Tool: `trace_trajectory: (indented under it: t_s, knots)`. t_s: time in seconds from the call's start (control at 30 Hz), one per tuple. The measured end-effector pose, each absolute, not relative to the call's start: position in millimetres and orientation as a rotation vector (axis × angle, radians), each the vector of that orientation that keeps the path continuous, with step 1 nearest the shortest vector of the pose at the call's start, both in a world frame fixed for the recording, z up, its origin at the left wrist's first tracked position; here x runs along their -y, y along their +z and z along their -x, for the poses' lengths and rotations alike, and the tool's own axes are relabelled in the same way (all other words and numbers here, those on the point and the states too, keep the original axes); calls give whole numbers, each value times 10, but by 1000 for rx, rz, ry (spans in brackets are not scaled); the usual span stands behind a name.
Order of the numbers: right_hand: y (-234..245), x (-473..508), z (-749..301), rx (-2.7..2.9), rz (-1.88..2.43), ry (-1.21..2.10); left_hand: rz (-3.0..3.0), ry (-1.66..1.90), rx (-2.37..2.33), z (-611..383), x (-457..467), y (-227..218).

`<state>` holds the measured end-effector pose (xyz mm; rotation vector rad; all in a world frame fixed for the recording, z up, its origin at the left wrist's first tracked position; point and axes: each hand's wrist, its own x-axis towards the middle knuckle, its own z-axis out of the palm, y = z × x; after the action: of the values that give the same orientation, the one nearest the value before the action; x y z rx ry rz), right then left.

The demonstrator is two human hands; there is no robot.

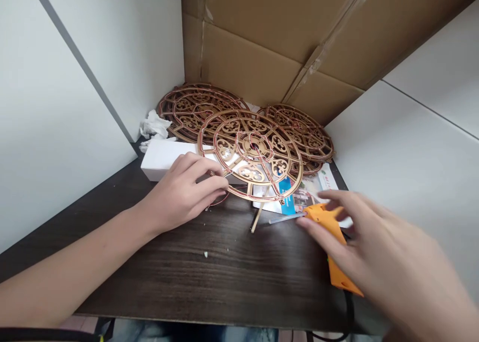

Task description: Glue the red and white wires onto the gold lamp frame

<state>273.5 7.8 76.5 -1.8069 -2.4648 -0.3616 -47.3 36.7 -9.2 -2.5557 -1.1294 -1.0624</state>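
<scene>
My left hand (190, 187) pinches the left rim of a round, gold-brown openwork disc (275, 197), which has scroll patterns and thin red wires along its rings. The disc is raised at a tilt over the table. Over an orange glue gun (339, 277) hovers my right hand (377, 247), its thumb and fingers apart. A translucent glue stick (286, 218) sticks out of the gun's end near my thumb. The right hand hides part of the gun, and its other fingertips are partly out of sight.
Similar discs are stacked at the back left (179, 102) and back right (322, 137). A white box (164, 155), crumpled tissue (155, 125), a thin wooden stick (256, 220) and a printed leaflet (309, 195) lie around. White panels and a cardboard wall (254, 53) enclose the dark table (179, 282).
</scene>
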Motion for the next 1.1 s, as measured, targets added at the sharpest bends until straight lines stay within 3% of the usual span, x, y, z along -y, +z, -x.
trace_trajectory:
  t_s: [0.1,0.17,0.33,0.53,1.1]
  knots:
    - [722,-181,-2253,2622,1280,-153,2533,-1049,1128,461,-371,-98]
    - [647,-295,-2068,2655,1156,-147,2524,-1030,1125,450,-375,-101]
    - [667,-603,-1908,2668,1139,335,2511,-1010,1115,425,-378,-90]
    - [837,-829,-1671,2815,1145,603,2490,-1036,1133,414,-378,-92]
    - [932,-1019,-1504,2995,1196,676,2544,-1055,1185,418,-370,-103]
